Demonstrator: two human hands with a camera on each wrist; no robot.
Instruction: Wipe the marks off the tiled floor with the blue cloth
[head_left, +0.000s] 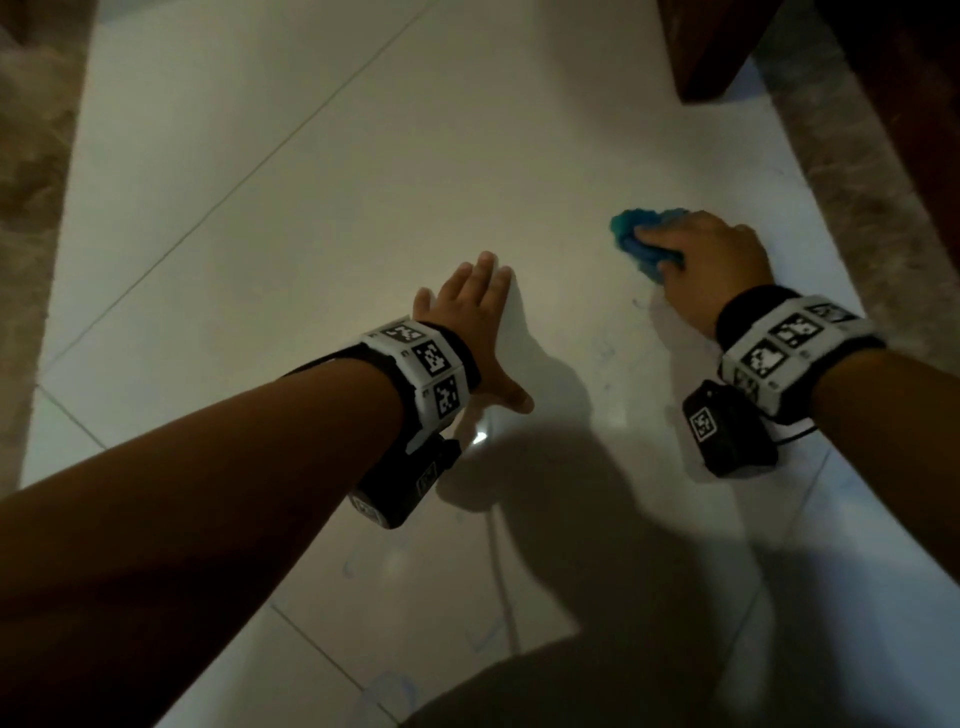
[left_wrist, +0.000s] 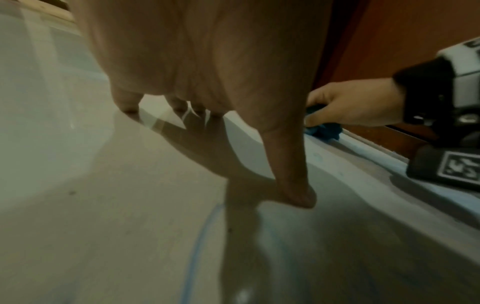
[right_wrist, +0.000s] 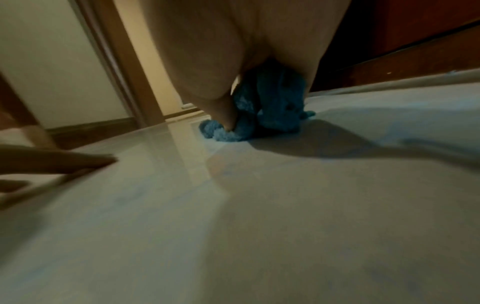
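My right hand (head_left: 711, 260) grips a bunched blue cloth (head_left: 641, 236) and presses it on the pale tiled floor (head_left: 363, 182), right of centre in the head view. The right wrist view shows the thumb dug into the blue cloth (right_wrist: 259, 115) under the palm. My left hand (head_left: 472, 317) lies flat on the floor with straight, spread fingers, left of the cloth and apart from it. In the left wrist view its thumb (left_wrist: 293, 181) touches the tile. Faint blue marks (head_left: 395, 686) show on the tiles near me; one blue line (left_wrist: 197, 246) runs below the left thumb.
A dark wooden furniture leg (head_left: 711, 57) stands at the far right, beyond the cloth. A mottled brown strip (head_left: 852, 171) borders the white tiles on the right and another (head_left: 26, 171) on the left. My own shadow falls over the near tiles.
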